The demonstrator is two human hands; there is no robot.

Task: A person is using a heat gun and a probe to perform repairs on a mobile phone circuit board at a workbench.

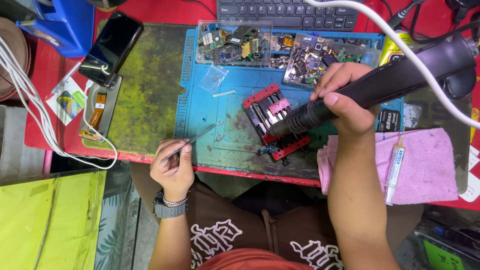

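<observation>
— So, what sits under your nozzle?
— A red clamp fixture (274, 121) on the blue mat (200, 100), a small dark circuit board (267, 148) at its near edge.
— And your hands?
— Your right hand (345, 100) is wrapped around the black hot-air handle (380, 85); your left hand (172, 165) pinches thin tweezers (192, 139), tips over the mat.

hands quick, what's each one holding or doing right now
Left hand: closed on thin metal tweezers, tips over the blue mat.
Right hand: closed on the black hot-air tool, nozzle over the red clamp.
</observation>
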